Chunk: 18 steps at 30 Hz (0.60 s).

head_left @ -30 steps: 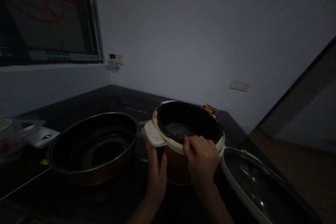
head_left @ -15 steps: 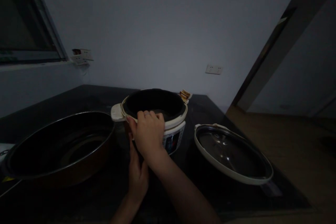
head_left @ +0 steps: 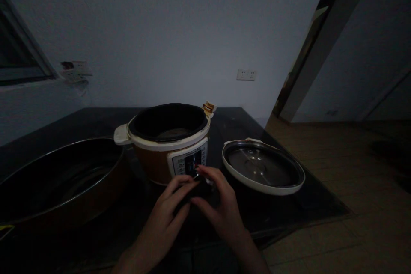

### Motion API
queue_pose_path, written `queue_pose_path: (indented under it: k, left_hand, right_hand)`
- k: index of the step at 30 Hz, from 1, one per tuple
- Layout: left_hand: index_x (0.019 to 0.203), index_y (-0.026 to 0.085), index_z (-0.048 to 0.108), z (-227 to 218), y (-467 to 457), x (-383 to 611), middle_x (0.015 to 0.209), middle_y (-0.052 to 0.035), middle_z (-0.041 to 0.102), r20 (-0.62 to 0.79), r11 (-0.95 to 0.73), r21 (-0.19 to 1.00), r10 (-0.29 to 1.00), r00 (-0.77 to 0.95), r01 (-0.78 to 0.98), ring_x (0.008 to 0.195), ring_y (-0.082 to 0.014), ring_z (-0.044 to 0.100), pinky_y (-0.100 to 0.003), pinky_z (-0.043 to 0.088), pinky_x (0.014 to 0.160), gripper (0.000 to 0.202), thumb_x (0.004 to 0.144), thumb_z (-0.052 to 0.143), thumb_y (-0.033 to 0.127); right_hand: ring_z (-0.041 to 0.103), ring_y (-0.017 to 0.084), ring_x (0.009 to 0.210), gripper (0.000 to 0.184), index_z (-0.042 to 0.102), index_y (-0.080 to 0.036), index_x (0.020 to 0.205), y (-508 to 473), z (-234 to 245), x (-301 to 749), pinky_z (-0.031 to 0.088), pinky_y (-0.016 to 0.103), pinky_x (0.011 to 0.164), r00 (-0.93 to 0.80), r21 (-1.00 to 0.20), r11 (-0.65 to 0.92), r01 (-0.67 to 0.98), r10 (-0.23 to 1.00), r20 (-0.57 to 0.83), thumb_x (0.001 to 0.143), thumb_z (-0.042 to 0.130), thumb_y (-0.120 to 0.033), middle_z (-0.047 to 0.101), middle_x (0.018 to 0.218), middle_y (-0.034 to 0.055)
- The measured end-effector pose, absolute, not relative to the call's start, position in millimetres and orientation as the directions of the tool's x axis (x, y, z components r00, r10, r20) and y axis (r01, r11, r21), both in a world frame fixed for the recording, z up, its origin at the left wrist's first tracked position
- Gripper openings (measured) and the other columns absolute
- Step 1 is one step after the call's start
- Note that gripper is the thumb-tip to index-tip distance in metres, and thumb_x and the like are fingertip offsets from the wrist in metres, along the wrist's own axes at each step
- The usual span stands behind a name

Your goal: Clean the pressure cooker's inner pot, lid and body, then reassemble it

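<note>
A rice cooker (head_left: 154,160) with a brown body, white rim and front control panel (head_left: 189,162) stands uncovered on the dark counter. Its black inside shows. In front of the panel, my left hand (head_left: 168,205) has its fingers stretched out and its thumb apart. My right hand (head_left: 221,205) faces it, fingers bent but spread from the thumb. The fingertips of both hands come close together. The gap between them is very dark; I see nothing held there. To the right lies a glass lid (head_left: 263,167) with a pale rim.
A large dark pan (head_left: 86,201) with a metal rim fills the left side of the counter (head_left: 221,126). A wall socket (head_left: 246,75) sits behind, and more sockets (head_left: 76,70) are near the window. Tiled floor (head_left: 321,154) begins beyond the counter's right edge.
My right hand has let go of the cooker's front rim. My left hand has come away from the cooker's side, and both now meet before the panel. The view has shifted right.
</note>
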<state>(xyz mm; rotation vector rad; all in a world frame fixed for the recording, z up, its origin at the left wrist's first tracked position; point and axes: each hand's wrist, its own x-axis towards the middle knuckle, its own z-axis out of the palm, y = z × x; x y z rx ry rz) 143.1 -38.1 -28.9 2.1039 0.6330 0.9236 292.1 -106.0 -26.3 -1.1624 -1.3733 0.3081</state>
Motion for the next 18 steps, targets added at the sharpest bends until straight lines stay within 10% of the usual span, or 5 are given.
queue_pose_path:
  k: [10,18]
  left_hand:
    - [0.113,0.028,0.061,25.1,-21.7,183.4,0.109,-0.0023,0.067,0.370,-0.889,0.443,0.303,0.878,0.120,0.102,-0.0173,0.062,-0.028,0.049,0.088,0.025,0.091,0.050,0.021]
    - [0.119,0.017,0.059,61.0,30.0,227.6,0.114,-0.0095,0.065,0.579,-0.735,0.081,0.585,0.568,0.674,0.107,-0.0263,0.059,-0.039,0.045,0.091,0.032,0.092,0.048,0.030]
  right_hand:
    - [0.067,0.027,0.093,0.043,0.069,-0.018,0.096,-104.9,-63.0,325.3,0.051,0.042,0.087,0.409,-0.970,0.100,-0.221,0.913,0.001,0.057,0.085,-0.029,0.074,0.094,0.0044]
    - [0.064,0.027,0.109,0.043,0.065,-0.023,0.102,-83.3,-73.3,324.8,0.049,0.043,0.096,0.621,-0.821,0.234,-0.521,0.763,-0.177,0.066,0.078,-0.042,0.072,0.112,0.0049]
